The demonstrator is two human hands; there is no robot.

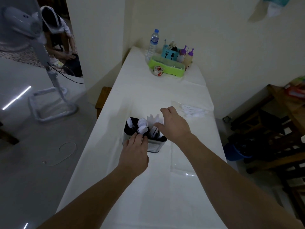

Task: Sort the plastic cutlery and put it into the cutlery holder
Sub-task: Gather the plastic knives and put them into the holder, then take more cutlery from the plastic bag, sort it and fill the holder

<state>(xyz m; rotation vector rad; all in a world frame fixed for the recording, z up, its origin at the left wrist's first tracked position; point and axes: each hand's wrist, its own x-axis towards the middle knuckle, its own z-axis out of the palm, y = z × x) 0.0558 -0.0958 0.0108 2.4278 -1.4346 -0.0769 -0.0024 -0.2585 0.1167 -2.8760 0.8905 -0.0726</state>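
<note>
White cloth covers the long table (148,187), which runs from 6 o'clock toward 12. At 9 o'clock, off the table, a pale pedestal fan (24,30) stands on glossy grey floor, and a person (57,38) crouches behind it.

The left hand (134,152) reaches to the near rim of the cutlery holder (154,145), a shiny metal box with a dark inside, at the table's middle. Its fingers curl round the stems of white plastic spoons (142,126), whose bowls stand upright, long axis vertical, in the left compartment. In the compartment to the right stand white knives or forks (154,120), tips up; which they are is hard to make out.

The right hand (175,124) hovers over the holder's right side, fingers loosely spread and gripping nothing, and hides part of that compartment.

At 2 o'clock of the holder, loose white cutlery (192,110) lies on clear plastic, blurred. At the far end sit a water bottle (153,43), a lime-green tray (166,66) and purple-capped squeeze bottles (187,55).
</note>
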